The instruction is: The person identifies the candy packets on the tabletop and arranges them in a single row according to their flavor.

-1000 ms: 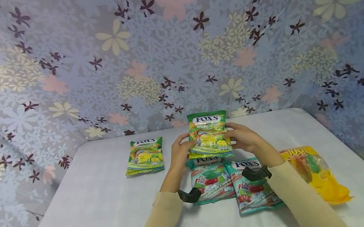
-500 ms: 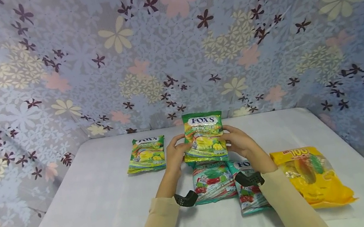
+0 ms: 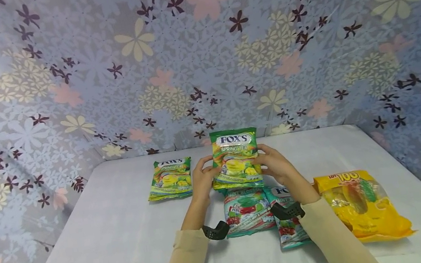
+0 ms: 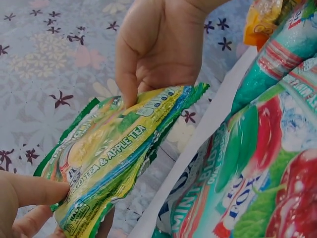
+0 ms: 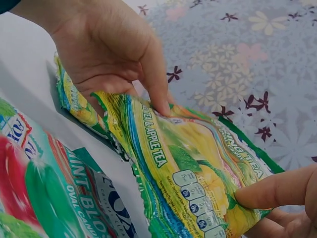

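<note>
Between both hands a green and yellow Fox's Spring Tea candy bag (image 3: 235, 159) is held up, its front facing the head camera. My left hand (image 3: 202, 180) pinches its left side, thumb on the front and fingers behind. On the other side my right hand (image 3: 280, 167) grips the edge in the same way. Below the held bag lies a teal Fox's mint candy bag (image 3: 248, 214), its top partly covered in the head view. A second teal mint bag (image 3: 289, 232) lies to its right, partly hidden by the right wrist. In the left wrist view, the held bag (image 4: 114, 158) tilts between the two thumbs.
Another green Spring Tea bag (image 3: 170, 179) lies on the white table (image 3: 108, 235), left of the left hand. At the right lies a yellow bag (image 3: 360, 207) marked 100, with a see-through window. A flowered cloth (image 3: 200, 61) rises behind the table's back edge.
Over the second, the held Spring Tea bag and both hands have shifted slightly left. The right forearm has moved left, uncovering more of the yellow bag. Little differs over the last half second.
</note>
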`<control>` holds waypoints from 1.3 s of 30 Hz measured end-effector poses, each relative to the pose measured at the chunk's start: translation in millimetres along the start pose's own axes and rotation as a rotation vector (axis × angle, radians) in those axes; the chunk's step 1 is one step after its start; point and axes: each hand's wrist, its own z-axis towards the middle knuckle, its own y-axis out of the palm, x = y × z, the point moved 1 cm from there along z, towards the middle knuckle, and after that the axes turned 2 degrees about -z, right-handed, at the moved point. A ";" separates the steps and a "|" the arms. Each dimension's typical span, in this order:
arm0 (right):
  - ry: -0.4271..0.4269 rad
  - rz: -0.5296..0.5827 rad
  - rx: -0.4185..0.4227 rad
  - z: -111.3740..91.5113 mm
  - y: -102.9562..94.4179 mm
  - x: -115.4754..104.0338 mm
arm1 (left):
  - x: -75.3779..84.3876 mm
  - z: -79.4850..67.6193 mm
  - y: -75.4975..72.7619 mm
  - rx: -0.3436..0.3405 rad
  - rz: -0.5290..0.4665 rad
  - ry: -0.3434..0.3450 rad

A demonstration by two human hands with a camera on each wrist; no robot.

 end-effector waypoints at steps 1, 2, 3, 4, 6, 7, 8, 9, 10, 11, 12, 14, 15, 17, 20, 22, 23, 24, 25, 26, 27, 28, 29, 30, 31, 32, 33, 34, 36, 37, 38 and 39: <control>-0.006 -0.003 0.001 -0.4 0.6 -0.2 | -0.2 -0.1 -0.2 0.005 0.001 0.004; -0.010 -0.006 0.000 -0.7 1.1 -0.3 | -0.6 0.0 -0.4 0.008 -0.003 0.005; -0.009 -0.005 0.003 -1.0 1.7 -0.4 | -0.9 0.0 -0.7 0.009 -0.005 0.008; -0.008 -0.002 0.003 -1.0 2.1 -0.3 | -1.0 0.0 -1.1 0.008 -0.003 0.011; -0.003 0.002 0.006 -1.1 2.8 -0.2 | -1.1 0.0 -1.5 0.000 -0.002 0.016; 0.000 0.005 0.009 -1.0 3.1 -0.1 | -1.1 -0.1 -1.7 -0.003 0.001 0.018; 0.004 0.006 0.011 -0.9 3.3 -0.2 | -1.0 0.1 -1.8 -0.007 0.003 0.019; 0.008 0.009 0.014 -0.6 3.6 -0.2 | -0.7 0.1 -2.1 -0.011 0.010 0.025; 0.010 0.009 0.013 -0.1 4.1 0.1 | -0.7 0.1 -2.7 -0.015 0.019 0.029; 0.012 0.010 0.013 0.4 4.6 0.3 | -0.8 0.3 -3.2 -0.016 0.030 0.036; 0.017 0.007 0.015 0.8 5.1 0.6 | -0.9 0.4 -3.7 -0.017 0.047 0.043; 0.022 0.003 0.019 2.0 6.1 1.7 | -0.6 0.6 -4.9 -0.020 0.075 0.051; 0.026 0.003 0.024 2.7 6.6 2.5 | -0.4 0.6 -5.5 -0.024 0.090 0.053; 0.030 0.000 0.033 4.1 7.6 4.1 | 0.3 0.5 -6.9 -0.032 0.120 0.053; 0.037 -0.013 0.041 5.5 9.0 6.8 | 1.3 0.0 -9.5 -0.051 0.163 0.046; 0.043 -0.014 0.041 5.8 10.0 8.3 | 2.1 -0.5 -11.3 -0.056 0.198 0.043; 0.047 -0.017 0.042 5.7 10.5 9.0 | 2.7 -0.8 -12.1 -0.060 0.211 0.040; 0.049 -0.017 0.041 5.4 10.9 9.8 | 3.3 -1.3 -12.8 -0.065 0.224 0.038; 0.053 -0.016 0.045 5.4 11.4 10.2 | 3.8 -1.0 -13.9 -0.070 0.233 0.037; 0.050 -0.012 0.043 5.9 11.9 10.9 | 5.1 -1.4 -14.7 -0.074 0.241 0.038; 0.047 -0.009 0.040 6.5 12.1 11.8 | 5.7 -1.1 -15.4 -0.077 0.249 0.036; 0.046 -0.007 0.037 6.8 12.5 12.3 | 6.5 -1.0 -16.1 -0.082 0.252 0.036; 0.045 -0.008 0.037 7.1 13.0 12.6 | 7.0 -0.4 -16.9 -0.086 0.252 0.033; 0.042 -0.007 0.037 7.8 13.8 13.3 | 7.5 0.1 -17.7 -0.090 0.256 0.029; 0.041 -0.010 0.038 8.5 14.9 13.9 | 7.5 1.0 -18.7 -0.094 0.261 0.027; 0.042 -0.011 0.037 9.1 16.2 14.5 | 7.7 1.7 -19.8 -0.096 0.268 0.024; 0.047 -0.018 0.039 9.2 17.6 14.8 | 7.6 2.6 -21.4 -0.101 0.267 0.017; 0.050 -0.023 0.040 9.3 19.8 14.9 | 7.7 2.9 -23.4 -0.106 0.264 0.011; 0.057 -0.035 0.040 10.9 24.1 16.9 | 7.1 3.6 -28.2 -0.107 0.276 0.005; 0.060 -0.045 0.039 11.6 26.3 17.3 | 6.5 3.9 -30.9 -0.107 0.276 0.001; 0.063 -0.048 0.035 12.8 28.7 17.5 | 6.1 4.2 -33.6 -0.100 0.277 -0.006; 0.058 -0.065 0.029 14.5 31.0 17.8 | 6.1 4.1 -36.2 -0.091 0.279 -0.013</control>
